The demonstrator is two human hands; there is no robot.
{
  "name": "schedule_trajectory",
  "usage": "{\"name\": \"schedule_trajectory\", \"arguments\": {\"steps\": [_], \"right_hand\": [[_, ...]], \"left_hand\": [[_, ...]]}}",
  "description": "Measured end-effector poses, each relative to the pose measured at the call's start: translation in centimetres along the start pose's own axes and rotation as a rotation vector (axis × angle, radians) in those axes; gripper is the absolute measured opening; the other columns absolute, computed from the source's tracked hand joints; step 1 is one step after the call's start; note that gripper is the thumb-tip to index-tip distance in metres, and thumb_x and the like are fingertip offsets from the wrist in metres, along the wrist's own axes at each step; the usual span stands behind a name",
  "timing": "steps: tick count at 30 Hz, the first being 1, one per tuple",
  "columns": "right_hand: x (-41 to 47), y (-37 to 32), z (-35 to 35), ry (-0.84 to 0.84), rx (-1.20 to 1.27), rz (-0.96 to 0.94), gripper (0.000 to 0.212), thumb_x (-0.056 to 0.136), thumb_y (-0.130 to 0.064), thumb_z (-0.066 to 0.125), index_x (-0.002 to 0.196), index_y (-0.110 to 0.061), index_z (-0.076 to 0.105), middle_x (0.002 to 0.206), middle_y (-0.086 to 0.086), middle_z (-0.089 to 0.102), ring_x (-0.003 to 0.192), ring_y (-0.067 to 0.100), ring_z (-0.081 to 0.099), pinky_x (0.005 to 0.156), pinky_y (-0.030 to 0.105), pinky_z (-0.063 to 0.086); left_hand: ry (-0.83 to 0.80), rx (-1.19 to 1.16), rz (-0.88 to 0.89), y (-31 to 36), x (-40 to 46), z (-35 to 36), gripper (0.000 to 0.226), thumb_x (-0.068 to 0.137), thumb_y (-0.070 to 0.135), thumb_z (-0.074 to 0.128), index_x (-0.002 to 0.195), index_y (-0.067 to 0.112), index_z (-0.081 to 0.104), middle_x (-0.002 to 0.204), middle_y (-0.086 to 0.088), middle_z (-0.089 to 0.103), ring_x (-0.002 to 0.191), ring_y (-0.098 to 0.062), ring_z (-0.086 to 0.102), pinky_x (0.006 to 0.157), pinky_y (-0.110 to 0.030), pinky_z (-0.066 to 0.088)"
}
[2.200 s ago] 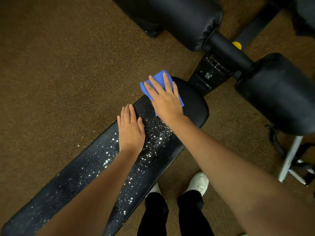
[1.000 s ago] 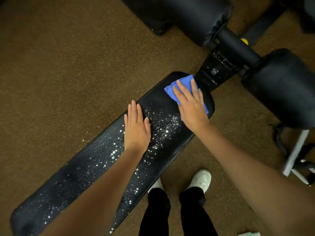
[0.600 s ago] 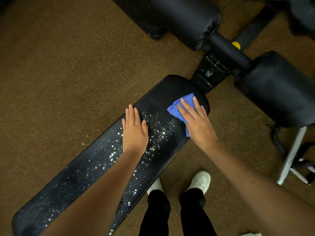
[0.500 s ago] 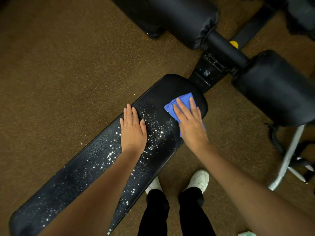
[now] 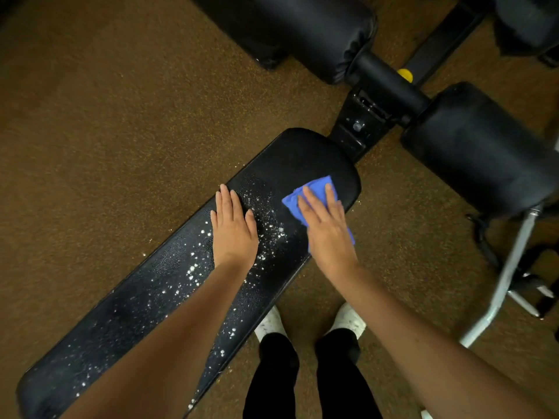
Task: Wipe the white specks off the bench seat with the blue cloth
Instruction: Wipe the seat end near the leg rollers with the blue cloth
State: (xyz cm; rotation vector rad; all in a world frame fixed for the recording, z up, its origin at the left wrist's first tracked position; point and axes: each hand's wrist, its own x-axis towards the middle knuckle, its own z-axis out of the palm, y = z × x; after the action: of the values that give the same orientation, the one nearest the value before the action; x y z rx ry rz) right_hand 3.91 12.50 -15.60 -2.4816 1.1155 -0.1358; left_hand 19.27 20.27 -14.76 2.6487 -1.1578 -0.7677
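With flat fingers the right hand [image 5: 328, 231] presses the cloth [image 5: 314, 189] on the seat [image 5: 302, 155]; sweep left through the specks [image 5: 266, 231] beside the flat, empty left hand [image 5: 234, 231].

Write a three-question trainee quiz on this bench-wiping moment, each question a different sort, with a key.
1. True or false: the left hand holds the blue cloth.
2. The white specks lie mostly: A) at the rounded end of the bench seat; B) around and behind the left hand.
3. Fill in: the right hand presses the cloth with ____ fingers.

Key: 1 false; 2 B; 3 straight.
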Motion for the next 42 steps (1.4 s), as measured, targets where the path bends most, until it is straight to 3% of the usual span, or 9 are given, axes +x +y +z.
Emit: {"name": "schedule_trajectory", "arguments": {"steps": [6, 13, 16, 20, 24, 28, 33, 36, 42], "right_hand": [[-3.6, 0.9, -0.6, -0.195, -0.091, -0.262, 0.089, 0.048, 0.008, 0.080, 0.131, -0.008, 0.051, 0.143, 0.008, 0.044, 0.134, 0.041, 0.031, 0.102, 0.057, 0.032], [2.3, 0.8, -0.9, -0.070, 0.023, -0.005, 0.063, 0.079, 0.009, 0.058, 0.138, -0.005, 0.041, 0.150, 0.008, 0.033, 0.141, 0.040, 0.012, 0.110, 0.053, 0.018], [0.9, 0.2, 0.0, -0.042, 0.003, -0.068, 0.071, 0.071, 0.011, 0.065, 0.136, -0.006, 0.045, 0.147, 0.008, 0.039, 0.138, 0.041, 0.021, 0.108, 0.053, 0.024], [-2.4, 0.3, -0.2, -0.166, -0.097, -0.234, 0.087, 0.055, 0.009, 0.076, 0.135, -0.007, 0.046, 0.146, 0.008, 0.040, 0.136, 0.041, 0.028, 0.106, 0.052, 0.024], [0.1, -0.4, 0.0, -0.129, -0.054, -0.130, 0.077, 0.066, 0.013, 0.067, 0.137, -0.005, 0.043, 0.149, 0.009, 0.035, 0.139, 0.041, 0.021, 0.107, 0.054, 0.026], [4.1, -2.0, 0.2, -0.112, 0.012, -0.081, 0.073, 0.082, 0.011, 0.052, 0.146, -0.010, 0.025, 0.157, 0.003, 0.013, 0.143, 0.035, -0.003, 0.114, 0.048, 0.008], [1.6, -0.3, 1.0, -0.066, -0.041, -0.222, 0.074, 0.068, 0.014, 0.064, 0.136, -0.007, 0.045, 0.147, 0.008, 0.038, 0.138, 0.041, 0.023, 0.108, 0.052, 0.021], [-1.6, 0.8, 0.3, -0.124, -0.098, -0.300, 0.083, 0.059, 0.014, 0.070, 0.136, -0.008, 0.046, 0.148, 0.008, 0.037, 0.138, 0.039, 0.022, 0.108, 0.052, 0.018], [3.8, 1.0, -0.8, -0.054, -0.031, -0.025, 0.080, 0.066, 0.012, 0.069, 0.139, -0.003, 0.039, 0.150, 0.011, 0.032, 0.139, 0.043, 0.015, 0.109, 0.055, 0.017]], "left_hand": [[-0.017, -0.035, -0.015, 0.4, -0.1, -0.3, 0.053, 0.101, 0.028, 0.016, 0.147, 0.006, 0.001, 0.156, -0.005, -0.011, 0.142, -0.016, -0.013, 0.116, -0.034, -0.004], [0.003, 0.008, 0.001, 0.1, -0.3, 0.1, 0.053, 0.101, 0.028, 0.015, 0.147, 0.006, 0.001, 0.156, -0.005, -0.013, 0.142, -0.015, -0.014, 0.116, -0.034, -0.004], [0.021, 0.015, -0.015, 0.3, -0.4, 0.3, 0.053, 0.101, 0.028, 0.016, 0.146, 0.005, 0.001, 0.156, -0.006, -0.012, 0.142, -0.017, -0.013, 0.116, -0.035, -0.004], [0.011, -0.006, -0.020, 0.6, -0.4, 0.1, 0.053, 0.101, 0.027, 0.016, 0.146, 0.005, 0.001, 0.156, -0.006, -0.012, 0.142, -0.016, -0.014, 0.115, -0.034, -0.005], [0.012, -0.013, -0.012, 0.3, -0.4, 0.2, 0.053, 0.101, 0.028, 0.016, 0.147, 0.007, 0.001, 0.156, -0.005, -0.012, 0.142, -0.015, -0.014, 0.116, -0.033, -0.005], [0.032, 0.003, -0.014, 0.2, -0.4, 0.5, 0.052, 0.101, 0.027, 0.016, 0.147, 0.006, 0.002, 0.156, -0.005, -0.012, 0.142, -0.015, -0.014, 0.116, -0.034, -0.004], [0.034, -0.023, -0.016, 0.3, -0.5, 0.4, 0.052, 0.101, 0.027, 0.016, 0.147, 0.006, 0.003, 0.156, -0.004, -0.011, 0.142, -0.015, -0.013, 0.116, -0.034, -0.004], [0.021, -0.024, -0.020, 0.4, -0.5, 0.3, 0.052, 0.101, 0.027, 0.016, 0.147, 0.006, 0.002, 0.156, -0.004, -0.012, 0.142, -0.015, -0.013, 0.115, -0.033, -0.005], [0.005, -0.007, -0.001, 0.2, -0.7, 0.1, 0.053, 0.100, 0.029, 0.013, 0.146, 0.007, -0.001, 0.155, -0.004, -0.014, 0.141, -0.014, -0.015, 0.116, -0.032, -0.006]]}}
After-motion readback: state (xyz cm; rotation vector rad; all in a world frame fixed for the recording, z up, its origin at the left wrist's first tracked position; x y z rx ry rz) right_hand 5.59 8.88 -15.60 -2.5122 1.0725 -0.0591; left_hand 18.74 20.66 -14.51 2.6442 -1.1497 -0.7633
